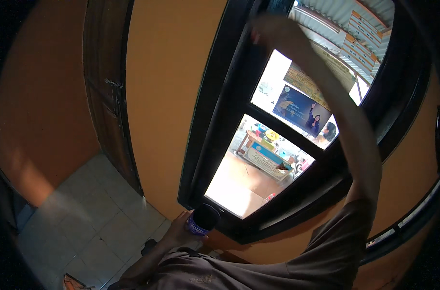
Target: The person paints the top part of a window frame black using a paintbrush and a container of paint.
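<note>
Shirt cloth [278, 273], grey-brown, lies nearest, just below and right of the left hand [177, 231], which is wrapped round a dark container [202, 221] with a purple band. Up and right of that hand stands a black window frame [219, 116], where the right hand [274, 30] is raised, too dim and blurred to tell whether it grips anything. Leftward from the left hand spread pale floor tiles [92, 212], with a brown door [104, 63] beyond.

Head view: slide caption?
Left hand holding a purple-banded container, right hand raised in front of a dark-framed window.
</note>
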`<state>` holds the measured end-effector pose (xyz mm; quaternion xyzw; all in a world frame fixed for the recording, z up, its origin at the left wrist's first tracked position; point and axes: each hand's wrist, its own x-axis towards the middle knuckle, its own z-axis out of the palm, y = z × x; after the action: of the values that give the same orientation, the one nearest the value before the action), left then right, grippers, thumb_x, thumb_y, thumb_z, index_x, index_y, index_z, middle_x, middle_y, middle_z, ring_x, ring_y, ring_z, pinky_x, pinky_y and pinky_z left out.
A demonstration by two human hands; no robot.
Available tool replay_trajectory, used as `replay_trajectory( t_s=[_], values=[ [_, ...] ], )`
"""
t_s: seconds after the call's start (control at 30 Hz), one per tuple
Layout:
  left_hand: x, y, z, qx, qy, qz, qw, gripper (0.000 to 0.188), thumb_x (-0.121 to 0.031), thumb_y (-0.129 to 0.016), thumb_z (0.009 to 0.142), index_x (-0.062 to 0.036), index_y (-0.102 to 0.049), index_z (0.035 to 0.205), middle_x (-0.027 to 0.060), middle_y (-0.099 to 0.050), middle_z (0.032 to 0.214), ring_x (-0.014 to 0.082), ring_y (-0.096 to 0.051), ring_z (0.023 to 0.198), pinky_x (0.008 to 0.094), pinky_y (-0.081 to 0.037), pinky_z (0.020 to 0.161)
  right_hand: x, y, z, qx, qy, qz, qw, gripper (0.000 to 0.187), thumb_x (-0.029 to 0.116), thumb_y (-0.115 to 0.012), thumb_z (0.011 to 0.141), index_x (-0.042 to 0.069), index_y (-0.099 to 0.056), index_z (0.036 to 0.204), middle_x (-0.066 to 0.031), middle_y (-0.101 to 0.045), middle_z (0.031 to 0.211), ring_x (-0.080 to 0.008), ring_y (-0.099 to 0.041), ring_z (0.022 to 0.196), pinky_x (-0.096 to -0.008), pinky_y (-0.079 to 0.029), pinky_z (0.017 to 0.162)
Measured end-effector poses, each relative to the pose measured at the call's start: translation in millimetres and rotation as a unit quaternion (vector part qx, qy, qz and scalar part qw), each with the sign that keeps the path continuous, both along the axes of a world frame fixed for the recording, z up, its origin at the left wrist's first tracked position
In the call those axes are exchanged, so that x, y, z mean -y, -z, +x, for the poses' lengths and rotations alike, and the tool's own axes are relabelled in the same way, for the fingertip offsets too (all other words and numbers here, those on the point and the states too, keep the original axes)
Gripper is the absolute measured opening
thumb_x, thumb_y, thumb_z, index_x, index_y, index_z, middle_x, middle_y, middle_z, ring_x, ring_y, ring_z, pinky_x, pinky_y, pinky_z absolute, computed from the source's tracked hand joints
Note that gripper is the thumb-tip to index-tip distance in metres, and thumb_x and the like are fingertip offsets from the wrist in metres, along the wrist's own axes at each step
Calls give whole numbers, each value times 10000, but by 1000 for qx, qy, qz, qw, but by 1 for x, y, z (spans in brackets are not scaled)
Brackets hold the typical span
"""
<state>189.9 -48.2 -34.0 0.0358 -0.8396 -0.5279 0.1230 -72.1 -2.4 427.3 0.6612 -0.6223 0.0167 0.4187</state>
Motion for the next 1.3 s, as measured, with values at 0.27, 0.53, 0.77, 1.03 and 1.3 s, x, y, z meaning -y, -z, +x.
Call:
replay_trajectory(
  t_s=[0.27, 0.53, 0.77, 1.03, 1.3],
  values=[
    [9, 23, -7, 27, 27, 23, 999, 710, -316, -867, 617, -66, -521, 1183, 130, -556, 1103, 251, -549, 1073, 359, -446, 916, -5, 122, 9, 125, 106, 206, 965, 172, 204, -571, 822, 47, -627, 779, -115, -654, 757, -271, -650, 718, -388, -523, 664],
    [21, 6, -31, 55, 37, 119, 991, 727, -359, -869, 610, -64, -532, 1183, 131, -556, 1143, 261, -549, 1092, 353, -436, 931, 3, -97, -4, 184, 97, -34, 977, 233, 280, -653, 833, 48, -653, 818, -26, -612, 604, -95, -595, 517, -232, -491, 478],
    [38, -50, -74, -16, 59, 105, 993, 788, -463, -855, 584, -71, -538, 1190, 133, -551, 1177, 269, -540, 1118, 385, -414, 972, -21, -257, 40, 32, 204, -129, 970, 217, 151, -621, 865, 16, -642, 696, -59, -604, 600, -124, -568, 533, -297, -483, 487],
    [55, -96, -91, -11, 85, 32, 996, 818, -479, -845, 583, -71, -531, 1219, 155, -536, 1213, 299, -510, 1157, 401, -395, 995, 1, -327, 50, -206, 202, -172, 942, 216, 171, -626, 867, 20, -619, 712, -65, -602, 611, -150, -597, 573, -308, -480, 502],
    [63, -100, -94, -7, 96, 75, 993, 806, -453, -840, 582, -72, -536, 1224, 170, -544, 1197, 304, -511, 1150, 388, -398, 984, -8, -213, -37, -219, 98, -78, 968, 180, 54, -700, 751, 80, -593, 895, -55, -602, 777, -188, -605, 661, -324, -490, 650]
  ],
)
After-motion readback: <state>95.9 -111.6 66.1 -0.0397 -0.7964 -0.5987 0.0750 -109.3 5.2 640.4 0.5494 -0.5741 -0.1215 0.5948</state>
